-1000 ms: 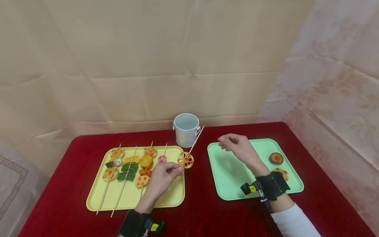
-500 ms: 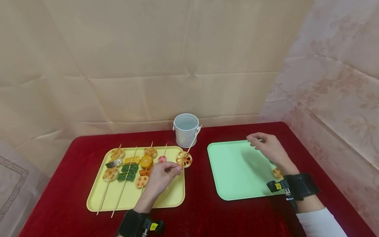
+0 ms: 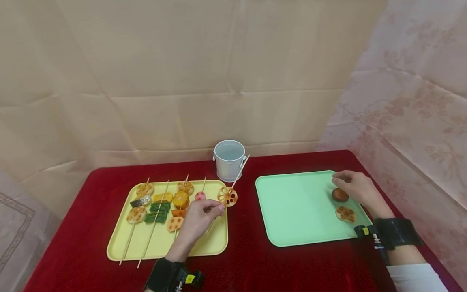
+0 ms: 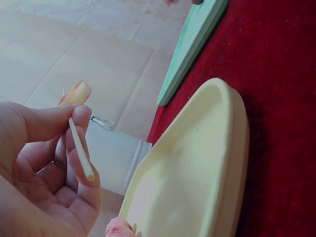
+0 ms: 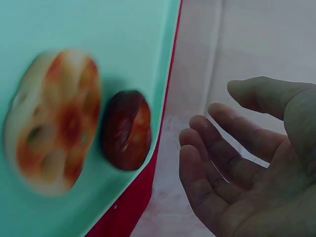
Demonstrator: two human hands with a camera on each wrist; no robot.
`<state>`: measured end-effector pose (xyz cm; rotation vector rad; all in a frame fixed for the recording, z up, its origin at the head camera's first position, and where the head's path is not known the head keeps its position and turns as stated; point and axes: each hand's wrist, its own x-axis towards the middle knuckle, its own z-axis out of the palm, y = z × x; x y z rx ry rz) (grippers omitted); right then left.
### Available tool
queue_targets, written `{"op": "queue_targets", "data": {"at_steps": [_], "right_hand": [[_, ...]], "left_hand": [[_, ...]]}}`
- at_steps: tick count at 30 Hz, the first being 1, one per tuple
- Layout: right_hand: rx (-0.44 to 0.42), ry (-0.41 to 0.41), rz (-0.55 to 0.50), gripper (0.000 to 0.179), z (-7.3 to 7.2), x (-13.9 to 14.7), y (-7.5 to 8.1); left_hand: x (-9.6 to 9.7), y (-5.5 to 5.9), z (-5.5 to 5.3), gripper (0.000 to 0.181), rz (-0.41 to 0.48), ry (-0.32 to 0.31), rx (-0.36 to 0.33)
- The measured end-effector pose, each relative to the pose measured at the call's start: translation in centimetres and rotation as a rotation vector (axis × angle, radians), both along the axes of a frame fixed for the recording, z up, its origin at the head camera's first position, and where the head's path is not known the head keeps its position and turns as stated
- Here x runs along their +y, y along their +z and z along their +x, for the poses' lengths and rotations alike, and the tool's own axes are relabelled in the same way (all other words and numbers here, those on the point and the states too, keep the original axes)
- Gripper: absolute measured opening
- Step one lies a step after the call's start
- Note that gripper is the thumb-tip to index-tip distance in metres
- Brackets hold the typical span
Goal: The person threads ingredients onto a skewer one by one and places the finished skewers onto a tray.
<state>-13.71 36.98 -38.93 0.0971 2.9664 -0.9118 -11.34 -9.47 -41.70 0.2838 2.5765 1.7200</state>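
My left hand [image 3: 200, 219] pinches a wooden skewer [image 4: 81, 150] between thumb and fingers over the right part of the yellow tray. Threaded on it, just above the fingertips, is a lotus root slice [image 3: 227, 196], and the bare tip slants up toward the bucket. On the right, my right hand [image 3: 355, 188] is over the green tray's far right corner with loosely bent fingers and nothing between them. Close below it lies a brown mushroom cap [image 3: 340, 195], and nearer the front a second lotus root slice [image 3: 345, 214]. Both also show beside the hand in the right wrist view.
The yellow tray [image 3: 120, 243] carries several loaded skewers with lotus root, green pieces [image 3: 155, 217], corn and a pink piece [image 3: 200, 196]. A white metal bucket [image 3: 229, 164] stands at the back middle. The green tray [image 3: 288, 215] lies on the red cloth [image 3: 248, 259].
My right hand has moved to the right across the green tray, uncovering the lotus root slice there and coming over the mushroom. My left hand with the skewer has barely shifted.
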Motion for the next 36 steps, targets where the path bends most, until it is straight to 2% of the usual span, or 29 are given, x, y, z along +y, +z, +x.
{"op": "queue_targets", "data": {"at_steps": [6,12,18,23,31,36], "right_hand": [[-0.011,-0.008,0.064,0.045,0.0,1.0,-0.6],[-0.073,-0.009,0.142,0.05,0.4,1.9,-0.5],[-0.08,0.043,0.2,0.045,0.6,2.1,-1.2],[-0.09,0.036,0.2,0.044,0.6,1.8,-1.4],[-0.064,0.015,0.185,0.059,0.4,1.8,-1.4],[-0.045,0.004,0.134,0.073,0.2,1.1,-0.9]], "left_hand": [[-0.1,-0.1,0.0,0.01,-0.007,-0.002,0.013],[0.1,-0.4,-0.1,0.01,-0.034,-0.013,0.012],[0.2,-0.5,-0.2,0.01,-0.032,-0.015,0.015],[0.2,-0.7,-0.2,0.01,-0.035,-0.015,0.021],[0.2,-0.7,-0.2,0.01,0.001,-0.012,0.003],[0.1,-0.6,-0.2,0.009,0.007,-0.007,-0.004]]}}
